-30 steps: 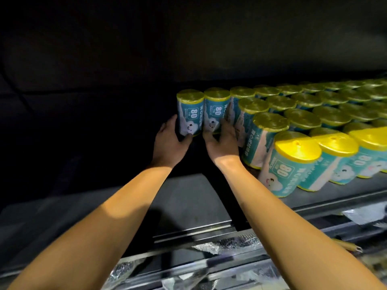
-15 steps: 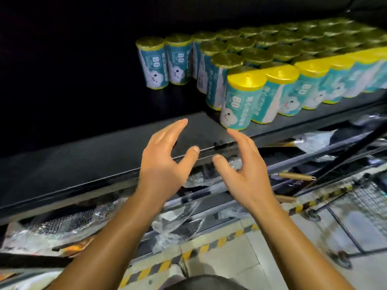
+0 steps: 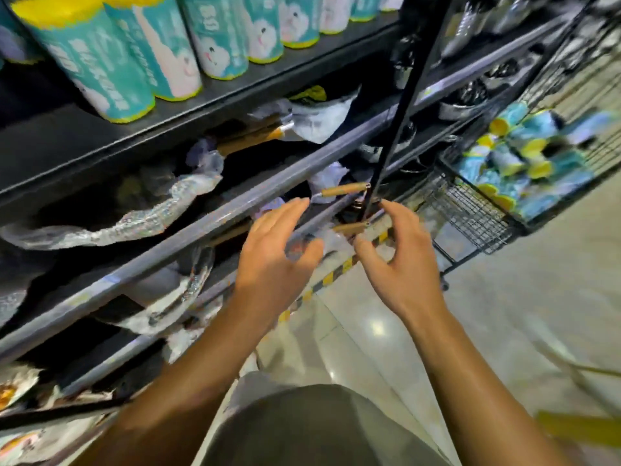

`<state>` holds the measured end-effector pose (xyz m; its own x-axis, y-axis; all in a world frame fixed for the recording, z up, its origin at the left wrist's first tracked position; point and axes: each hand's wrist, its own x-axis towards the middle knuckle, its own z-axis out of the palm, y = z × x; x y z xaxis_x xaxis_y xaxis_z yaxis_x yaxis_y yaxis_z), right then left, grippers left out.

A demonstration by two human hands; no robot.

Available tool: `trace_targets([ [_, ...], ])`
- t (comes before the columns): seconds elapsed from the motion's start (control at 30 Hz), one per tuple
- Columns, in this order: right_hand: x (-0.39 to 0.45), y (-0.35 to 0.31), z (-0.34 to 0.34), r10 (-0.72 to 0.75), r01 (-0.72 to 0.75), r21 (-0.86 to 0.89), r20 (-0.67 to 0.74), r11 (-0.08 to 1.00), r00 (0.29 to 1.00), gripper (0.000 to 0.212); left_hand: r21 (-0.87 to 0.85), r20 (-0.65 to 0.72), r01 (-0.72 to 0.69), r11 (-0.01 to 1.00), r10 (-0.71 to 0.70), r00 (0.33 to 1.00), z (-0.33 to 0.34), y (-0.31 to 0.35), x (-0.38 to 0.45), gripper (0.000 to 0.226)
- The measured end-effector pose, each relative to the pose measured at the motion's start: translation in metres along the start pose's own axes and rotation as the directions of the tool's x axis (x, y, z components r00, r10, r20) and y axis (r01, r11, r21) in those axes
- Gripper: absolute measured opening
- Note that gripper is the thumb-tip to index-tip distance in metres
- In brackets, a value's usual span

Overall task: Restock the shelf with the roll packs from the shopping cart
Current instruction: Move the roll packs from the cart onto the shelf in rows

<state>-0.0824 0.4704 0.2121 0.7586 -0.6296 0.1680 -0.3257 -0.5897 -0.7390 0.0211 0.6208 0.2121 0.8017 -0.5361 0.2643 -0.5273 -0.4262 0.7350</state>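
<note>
Teal roll packs with yellow ends (image 3: 174, 52) stand in a row along the top dark shelf (image 3: 100, 146). More roll packs (image 3: 517, 163) lie heaped in the black wire shopping cart (image 3: 470, 210) at the right. My left hand (image 3: 272, 257) and my right hand (image 3: 400, 260) hover side by side in front of the lower shelves, fingers spread and relaxed, holding nothing. Both hands are well left of the cart and below the stocked shelf.
Lower shelves hold plastic-wrapped goods (image 3: 158, 213) and items with wooden handles (image 3: 342, 190). A black upright post (image 3: 403, 95) divides the shelving. Yellow-black striped tape (image 3: 332, 277) runs along the shelf base on the pale tiled floor (image 3: 504, 314).
My hands let go of the packs at the back of the shelf and drew back empty. My view swung down and right, bringing the cart into sight.
</note>
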Motion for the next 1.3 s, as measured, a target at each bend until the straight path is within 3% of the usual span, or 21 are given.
trace_targets([
  [0.1, -0.001, 0.031, -0.030, 0.076, -0.078, -0.035, -0.054, 0.996, 0.996, 0.062, -0.020, 0.066, -0.031, 0.999, 0.032, 0.997, 0.041, 0.018, 0.004, 0.054],
  [0.23, 0.004, 0.074, -0.065, 0.164, -0.170, -0.055, -0.106, 0.984, 0.981, 0.063, -0.072, 0.126, -0.128, 0.989, 0.136, 0.983, 0.099, 0.036, 0.017, 0.056],
  [0.37, 0.020, 0.118, -0.091, 0.278, -0.297, -0.111, -0.158, 0.948, 0.947, 0.062, -0.080, 0.267, -0.122, 0.989, 0.139, 0.953, 0.151, 0.057, 0.049, 0.057],
  [0.7, 0.091, 0.201, -0.134, 0.485, -0.535, -0.143, -0.277, 0.833, 0.829, 0.065, -0.090, 0.574, -0.255, 0.963, 0.260, 0.777, 0.273, 0.105, 0.178, 0.058],
  [0.87, 0.115, 0.227, -0.148, 0.592, -0.653, -0.083, -0.350, 0.752, 0.726, 0.065, -0.131, 0.637, -0.312, 0.941, 0.321, 0.700, 0.321, 0.125, 0.227, 0.058],
  [1.03, 0.141, 0.262, -0.164, 0.640, -0.698, -0.026, -0.375, 0.715, 0.670, 0.062, -0.147, 0.674, -0.315, 0.938, 0.328, 0.662, 0.372, 0.142, 0.260, 0.058],
  [1.3, 0.221, 0.349, -0.207, 0.647, -0.685, -0.010, -0.317, 0.728, 0.693, 0.067, -0.069, 0.690, -0.278, 0.958, 0.247, 0.681, 0.452, 0.162, 0.312, 0.055],
])
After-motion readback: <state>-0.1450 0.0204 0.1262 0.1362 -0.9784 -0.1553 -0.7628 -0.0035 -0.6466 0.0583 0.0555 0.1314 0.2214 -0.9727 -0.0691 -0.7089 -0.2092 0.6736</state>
